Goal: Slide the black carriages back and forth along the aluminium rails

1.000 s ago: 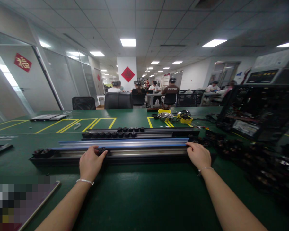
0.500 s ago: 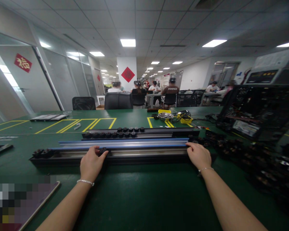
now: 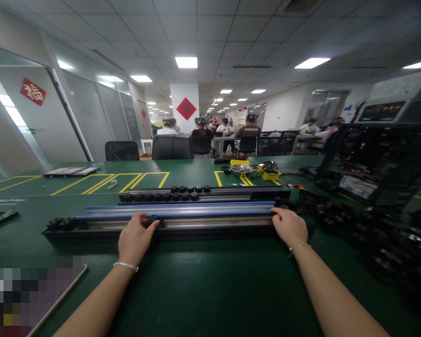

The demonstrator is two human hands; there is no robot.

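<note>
Grasping a small black part (image 3: 153, 218) between thumb and fingers, the left hand (image 3: 135, 238) is placed at the front trough (image 3: 210, 232), left of its middle. The trough, long and dark-walled with a metallic strip along its inside, lies crosswise on the green table (image 3: 210, 290); the grasped part is at this strip, partly covered by the hand. The right hand (image 3: 290, 227), fingers bent, has its fingertips at the right end of a blue-edged rail (image 3: 182, 209); whether they pinch it cannot be told. 1 bracelet (image 3: 125, 267) circles the left wrist. The blue-edged rail runs along the far side of the trough. At the trough's left end sits a cluster of black pieces (image 3: 61, 223). Farther back, a rear trough (image 3: 270, 193) bears round black pieces (image 3: 175, 197) in 2 rows. To the right, a pile of dark parts (image 3: 368, 234), individually indistinct, spreads near the right forearm; behind it stands a dark case (image 3: 365, 159) with exposed innards. Beyond the rear trough lies a metal bowl (image 3: 241, 168). Lower left, a flat panel (image 3: 56, 299) is largely pixelated. In the background, people (image 3: 248, 132) sit at desks.
</note>
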